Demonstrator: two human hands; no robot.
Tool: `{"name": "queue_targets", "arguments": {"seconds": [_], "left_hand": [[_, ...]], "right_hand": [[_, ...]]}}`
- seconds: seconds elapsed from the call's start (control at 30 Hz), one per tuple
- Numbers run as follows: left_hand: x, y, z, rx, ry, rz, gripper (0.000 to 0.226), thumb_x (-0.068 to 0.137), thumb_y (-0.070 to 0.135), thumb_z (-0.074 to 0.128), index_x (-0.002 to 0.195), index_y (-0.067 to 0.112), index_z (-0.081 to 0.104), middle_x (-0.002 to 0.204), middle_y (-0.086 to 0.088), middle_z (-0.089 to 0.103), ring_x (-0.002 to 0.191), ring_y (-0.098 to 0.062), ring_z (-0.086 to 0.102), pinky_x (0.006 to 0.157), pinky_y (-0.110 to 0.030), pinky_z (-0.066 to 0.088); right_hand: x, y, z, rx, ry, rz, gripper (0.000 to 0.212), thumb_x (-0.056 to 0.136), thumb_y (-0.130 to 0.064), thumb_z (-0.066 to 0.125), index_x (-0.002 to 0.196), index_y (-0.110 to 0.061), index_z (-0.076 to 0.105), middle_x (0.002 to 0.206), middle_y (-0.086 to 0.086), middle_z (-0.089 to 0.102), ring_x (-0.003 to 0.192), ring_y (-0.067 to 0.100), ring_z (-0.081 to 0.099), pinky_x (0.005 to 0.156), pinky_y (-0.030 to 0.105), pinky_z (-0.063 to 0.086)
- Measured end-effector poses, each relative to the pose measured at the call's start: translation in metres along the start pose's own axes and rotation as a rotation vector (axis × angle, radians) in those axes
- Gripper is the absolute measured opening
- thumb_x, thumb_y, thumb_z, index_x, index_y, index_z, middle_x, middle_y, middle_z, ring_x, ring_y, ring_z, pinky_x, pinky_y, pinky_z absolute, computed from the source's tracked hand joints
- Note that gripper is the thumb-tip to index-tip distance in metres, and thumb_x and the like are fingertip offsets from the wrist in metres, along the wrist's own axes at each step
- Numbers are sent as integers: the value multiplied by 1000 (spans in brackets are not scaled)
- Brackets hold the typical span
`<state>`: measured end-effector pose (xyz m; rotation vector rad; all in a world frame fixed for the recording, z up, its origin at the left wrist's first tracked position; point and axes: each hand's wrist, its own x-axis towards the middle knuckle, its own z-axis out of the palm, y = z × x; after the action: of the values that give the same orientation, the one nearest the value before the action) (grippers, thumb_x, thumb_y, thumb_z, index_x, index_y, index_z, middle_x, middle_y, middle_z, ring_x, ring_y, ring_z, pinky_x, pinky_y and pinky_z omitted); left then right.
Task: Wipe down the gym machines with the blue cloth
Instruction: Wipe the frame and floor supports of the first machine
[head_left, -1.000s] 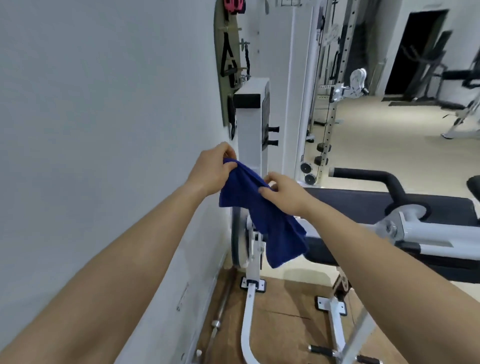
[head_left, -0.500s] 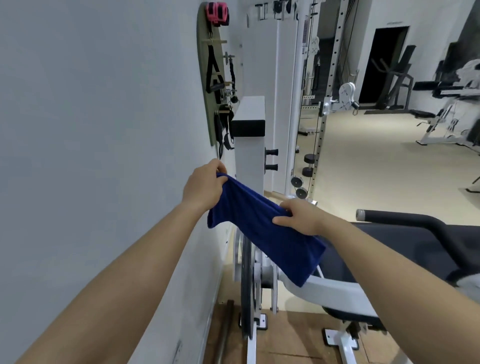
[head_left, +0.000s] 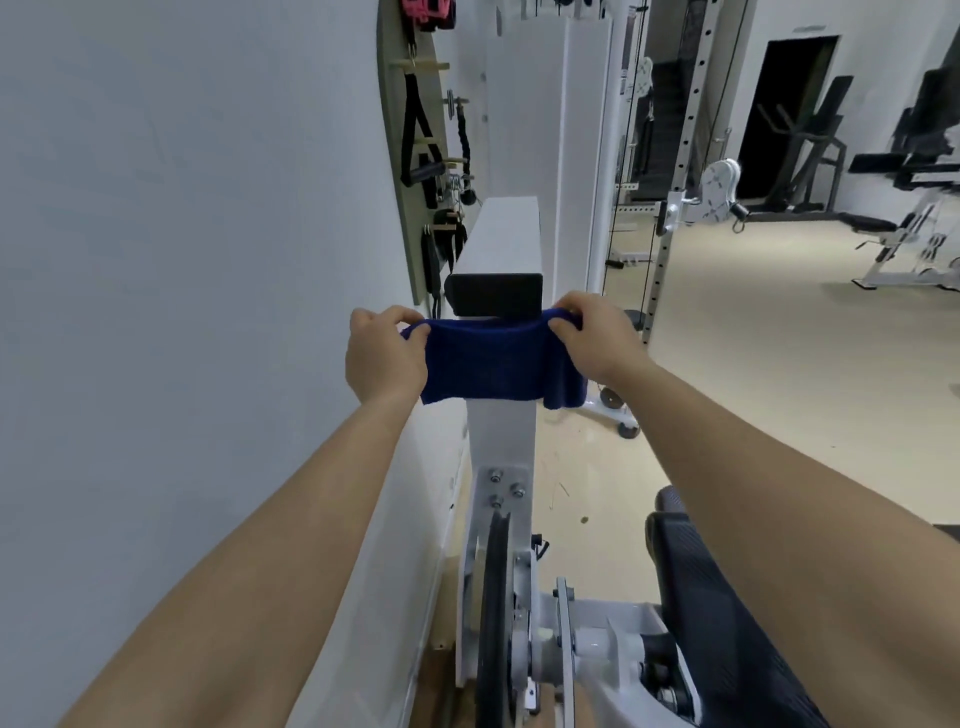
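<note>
One blue cloth (head_left: 488, 361) stretched taut across front of white machine column (head_left: 501, 431), just below column's black cap (head_left: 496, 300) | left hand (head_left: 384, 358) pinching cloth's upper left corner, fingers curled | right hand (head_left: 592, 338) pinching upper right corner, fingers curled | black pulley wheel (head_left: 496, 597) at column's foot | accessory board (head_left: 402, 208) left of column.

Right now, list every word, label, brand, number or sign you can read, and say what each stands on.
None can be read.
The blue cloth, the black panel on the white column and the wall board of handles show no print.
Any marks on the white disc by the rack behind are too blurred to read.
</note>
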<state>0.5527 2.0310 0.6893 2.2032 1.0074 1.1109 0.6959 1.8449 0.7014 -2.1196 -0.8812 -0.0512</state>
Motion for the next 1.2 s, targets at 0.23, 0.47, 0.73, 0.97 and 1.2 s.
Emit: {"name": "queue_targets", "arguments": {"seconds": [0.23, 0.47, 0.73, 0.97, 1.2], "left_hand": [[21, -1, 54, -377, -81, -109, 9, 98, 25, 59, 100, 29, 67, 93, 10, 69, 86, -16, 67, 79, -32, 59], [-41, 4, 82, -623, -191, 3, 37, 106, 28, 38, 143, 26, 41, 122, 14, 60, 105, 0, 59, 78, -5, 45], [-10, 9, 99, -570, -145, 16, 39, 106, 28, 37, 142, 15, 45, 127, -2, 64, 112, -20, 61, 94, -30, 51], [-4, -1, 111, -553, -68, 123, 39, 106, 24, 40, 142, 12, 48, 123, -2, 67, 103, -16, 63, 78, -3, 42], [-41, -49, 134, -475, -245, 15, 46, 106, 23, 41, 152, 23, 37, 133, 2, 60, 112, -14, 58, 90, -15, 50]], "right_hand": [[16, 9, 53, 179, 452, 268, 31, 95, -39, 63, 121, -26, 55, 119, -3, 49, 112, 16, 47, 87, 26, 41], [-6, 7, 111, 563, 253, 90, 24, 106, -43, 30, 115, -40, 52, 118, -7, 60, 111, 8, 57, 94, 29, 47], [9, 4, 103, 426, 268, 45, 17, 109, -24, 33, 122, -30, 42, 102, -25, 54, 88, -22, 51, 70, 6, 38], [20, 15, 116, 388, 373, -12, 36, 108, -26, 36, 143, -19, 40, 111, -18, 58, 96, -17, 54, 72, 2, 40], [-13, 65, 159, 388, 222, 80, 38, 107, -31, 34, 145, -26, 36, 118, -18, 59, 100, -8, 58, 78, 16, 50]]}}
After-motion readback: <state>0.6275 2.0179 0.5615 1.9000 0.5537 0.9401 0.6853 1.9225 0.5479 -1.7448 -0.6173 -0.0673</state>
